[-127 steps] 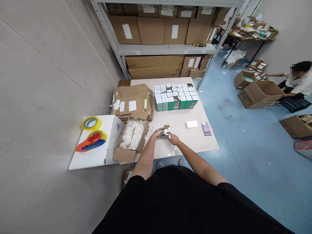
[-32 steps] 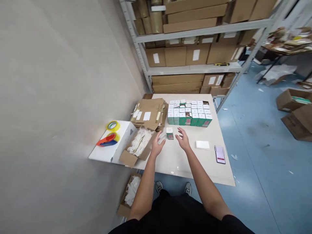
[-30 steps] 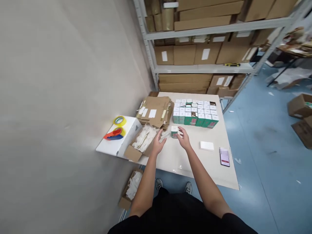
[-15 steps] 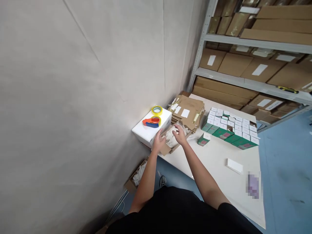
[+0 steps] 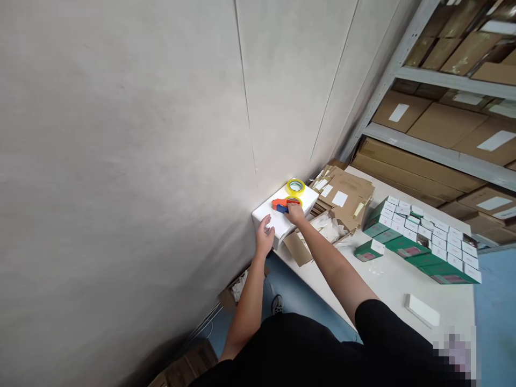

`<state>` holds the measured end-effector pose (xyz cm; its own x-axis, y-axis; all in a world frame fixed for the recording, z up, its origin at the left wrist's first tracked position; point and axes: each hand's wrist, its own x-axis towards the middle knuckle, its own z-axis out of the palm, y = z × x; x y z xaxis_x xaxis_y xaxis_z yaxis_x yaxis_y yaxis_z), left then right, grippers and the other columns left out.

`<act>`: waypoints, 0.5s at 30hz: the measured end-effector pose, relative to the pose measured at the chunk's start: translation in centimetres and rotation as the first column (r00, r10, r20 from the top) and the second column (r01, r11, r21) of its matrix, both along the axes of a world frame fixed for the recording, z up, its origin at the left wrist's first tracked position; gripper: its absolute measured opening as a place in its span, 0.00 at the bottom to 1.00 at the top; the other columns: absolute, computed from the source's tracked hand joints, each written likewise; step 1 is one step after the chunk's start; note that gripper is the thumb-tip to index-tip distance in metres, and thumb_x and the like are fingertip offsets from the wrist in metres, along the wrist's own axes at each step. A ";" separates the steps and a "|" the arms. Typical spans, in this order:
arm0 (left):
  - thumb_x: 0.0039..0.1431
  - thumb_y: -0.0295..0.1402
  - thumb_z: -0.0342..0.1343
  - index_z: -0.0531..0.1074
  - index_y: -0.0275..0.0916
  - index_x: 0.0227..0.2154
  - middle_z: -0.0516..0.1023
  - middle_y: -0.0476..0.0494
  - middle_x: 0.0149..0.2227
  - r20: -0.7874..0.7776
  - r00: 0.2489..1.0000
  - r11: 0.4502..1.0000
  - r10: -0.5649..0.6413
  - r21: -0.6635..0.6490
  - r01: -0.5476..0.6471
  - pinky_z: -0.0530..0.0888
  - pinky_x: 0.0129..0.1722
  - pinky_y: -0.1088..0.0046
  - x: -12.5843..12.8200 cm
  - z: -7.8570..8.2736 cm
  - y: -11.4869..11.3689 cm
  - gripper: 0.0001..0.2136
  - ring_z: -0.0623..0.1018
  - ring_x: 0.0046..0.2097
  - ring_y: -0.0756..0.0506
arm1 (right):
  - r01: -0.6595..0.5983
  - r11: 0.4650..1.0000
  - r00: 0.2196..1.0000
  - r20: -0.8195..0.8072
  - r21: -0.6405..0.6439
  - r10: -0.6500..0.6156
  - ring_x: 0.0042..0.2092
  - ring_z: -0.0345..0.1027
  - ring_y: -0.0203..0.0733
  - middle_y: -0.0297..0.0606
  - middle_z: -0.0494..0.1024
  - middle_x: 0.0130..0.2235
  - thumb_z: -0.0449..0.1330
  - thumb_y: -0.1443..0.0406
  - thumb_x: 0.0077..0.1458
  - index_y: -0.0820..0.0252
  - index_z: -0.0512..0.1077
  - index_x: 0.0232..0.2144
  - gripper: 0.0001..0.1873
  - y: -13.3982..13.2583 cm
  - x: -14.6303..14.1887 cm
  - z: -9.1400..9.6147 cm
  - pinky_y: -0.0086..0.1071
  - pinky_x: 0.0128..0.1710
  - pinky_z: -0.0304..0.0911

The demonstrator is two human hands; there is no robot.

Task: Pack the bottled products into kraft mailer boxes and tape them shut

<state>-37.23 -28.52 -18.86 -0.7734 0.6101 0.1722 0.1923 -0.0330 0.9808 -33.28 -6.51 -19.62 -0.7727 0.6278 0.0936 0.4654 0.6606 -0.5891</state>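
Note:
My right hand is closed round the tape dispenser, an orange and blue one with a yellow-edged roll in it. The dispenser is at the top of a white box against the wall. Over the near side of that box is my left hand, its fingers apart and nothing in them. A loose roll of tape with a yellow rim lies behind the dispenser. Just right of the white box, an open cardboard box holds crumpled white paper.
Flattened cardboard is stacked at the table's back. Rows of green and white small boxes stand to the right, with a single green box nearer. A white flat box lies in front. Shelves of cartons rise behind.
My right hand has left the paper-filled cardboard box and taken hold of the tape dispenser. My left hand has moved off that box to the white box. The view has turned left.

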 end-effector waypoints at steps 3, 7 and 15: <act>0.64 0.31 0.55 0.71 0.41 0.61 0.77 0.34 0.59 -0.020 0.997 0.998 0.070 0.007 -0.070 0.78 0.55 0.60 -0.9 0.3 -0.9 0.23 0.77 0.61 0.39 | 0.009 1.000 1.000 -0.026 0.023 -0.008 0.51 0.74 0.60 0.48 0.82 0.42 0.68 0.67 0.52 0.58 0.74 0.38 0.10 -0.1 0.2 -0.6 0.53 0.57 0.65; 0.66 0.32 0.52 0.74 0.39 0.56 0.81 0.34 0.53 -0.041 0.965 0.964 0.260 0.067 -0.257 0.78 0.54 0.63 -1.7 1.5 -1.0 0.17 0.81 0.54 0.42 | 0.042 0.987 0.999 -0.011 0.155 -0.041 0.53 0.71 0.63 0.55 0.80 0.48 0.64 0.63 0.57 0.61 0.70 0.47 0.16 -0.6 2.1 0.0 0.56 0.57 0.64; 0.65 0.32 0.53 0.74 0.39 0.53 0.81 0.38 0.47 -0.057 0.942 0.933 0.331 0.168 -0.318 0.78 0.49 0.67 0.2 4.9 3.6 0.15 0.82 0.48 0.44 | 0.087 0.979 0.992 -0.103 0.185 -0.069 0.51 0.72 0.63 0.54 0.80 0.46 0.58 0.59 0.65 0.62 0.63 0.57 0.21 -0.9 10.2 2.8 0.58 0.61 0.58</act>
